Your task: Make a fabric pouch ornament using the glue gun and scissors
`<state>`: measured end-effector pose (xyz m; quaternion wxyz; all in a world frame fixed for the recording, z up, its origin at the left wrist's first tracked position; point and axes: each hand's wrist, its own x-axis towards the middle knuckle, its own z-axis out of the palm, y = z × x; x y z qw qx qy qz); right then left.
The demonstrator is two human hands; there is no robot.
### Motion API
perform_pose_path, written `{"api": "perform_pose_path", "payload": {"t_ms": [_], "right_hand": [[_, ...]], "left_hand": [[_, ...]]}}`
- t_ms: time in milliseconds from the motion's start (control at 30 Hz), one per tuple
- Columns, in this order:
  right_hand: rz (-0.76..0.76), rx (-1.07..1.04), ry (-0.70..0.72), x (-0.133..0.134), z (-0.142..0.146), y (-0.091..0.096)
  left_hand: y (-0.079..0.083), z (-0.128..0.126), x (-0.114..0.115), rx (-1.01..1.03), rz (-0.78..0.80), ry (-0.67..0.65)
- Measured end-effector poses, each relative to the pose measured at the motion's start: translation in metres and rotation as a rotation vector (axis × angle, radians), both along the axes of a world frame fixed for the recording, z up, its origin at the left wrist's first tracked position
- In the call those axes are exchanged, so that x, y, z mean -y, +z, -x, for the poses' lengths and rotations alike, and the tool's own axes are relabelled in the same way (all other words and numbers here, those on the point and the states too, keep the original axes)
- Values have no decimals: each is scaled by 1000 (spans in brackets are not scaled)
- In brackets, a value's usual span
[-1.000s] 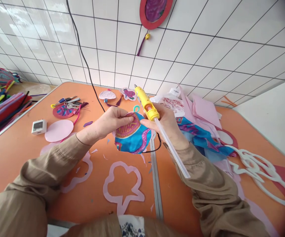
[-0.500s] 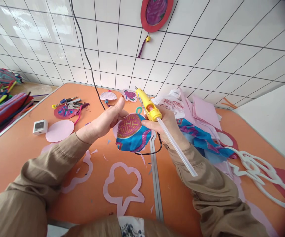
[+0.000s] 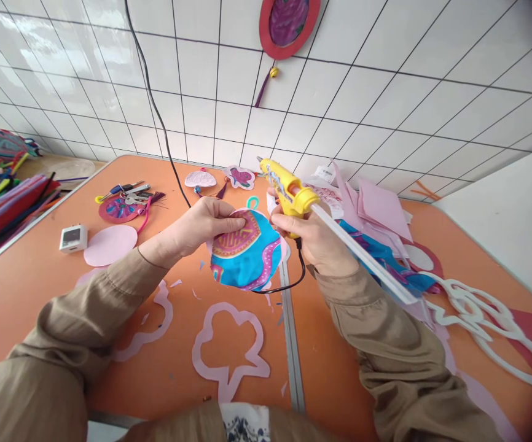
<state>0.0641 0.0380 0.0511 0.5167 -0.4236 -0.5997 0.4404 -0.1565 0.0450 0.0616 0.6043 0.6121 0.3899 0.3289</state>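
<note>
Down goes the left hand (image 3: 196,228), its thumb raised clear half a second ago and now planted on the fabric-covered disc (image 3: 250,258), while the yellow glue gun (image 3: 287,187) has tipped over, its translucent glue stick (image 3: 362,255) swinging farther right of the disc. That left hand is curled, pinching the disc's upper left edge between thumb and folded fingers, patterned face toward the wearer. Just right of the disc, the right hand (image 3: 324,239) wraps the gun's handle, thumb and forefinger drawn close; whether a fingertip brushes the disc's rim is hard to tell. A teal loop (image 3: 252,202) stands from the disc's top edge.

Hazards now! The nozzle (image 3: 260,159) points up beyond the disc, but a careless wrist turn could bring it, if hot, onto the left fingers. The black cord (image 3: 303,270) curls past the disc's lower right edge; a snag there might jog the gun. And one pinch alone could let the cloth slip and pucker.
</note>
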Motion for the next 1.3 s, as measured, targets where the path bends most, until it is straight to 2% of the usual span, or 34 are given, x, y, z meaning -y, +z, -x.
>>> {"api": "perform_pose_path", "payload": {"t_ms": [200,300,367,467,567,633,733,867,1067,1200,1300], "right_hand": [[-1,-128,-86,-5,-5,4],[-16,-62,-83,-12,-8,0],[-63,46,-73,-18,-11,-7],[-153,261,-52,-25,-13,-19],[-185,525,-22,-26,-7,-34],[-172,726,10,-23,-1,-41],[-164,897,79,-17,10,-49],[-182,958,153,-9,18,-52],[-232,999,270,-3,33,-42],[-274,1014,348,-21,66,-37],[-326,1001,389,-45,101,-46]], "left_hand": [[-1,3,-4,44,20,15],[6,9,-5,-1,-24,40],[17,17,-6,-59,-104,101],[39,36,-5,-141,-257,325],[58,56,-2,-159,-463,653],[66,66,1,-152,-593,745],[69,72,4,-111,-681,739],[67,70,4,-62,-671,711],[71,77,5,-24,-706,735],[74,79,10,-22,-676,754],[74,75,13,-7,-585,686]]}}
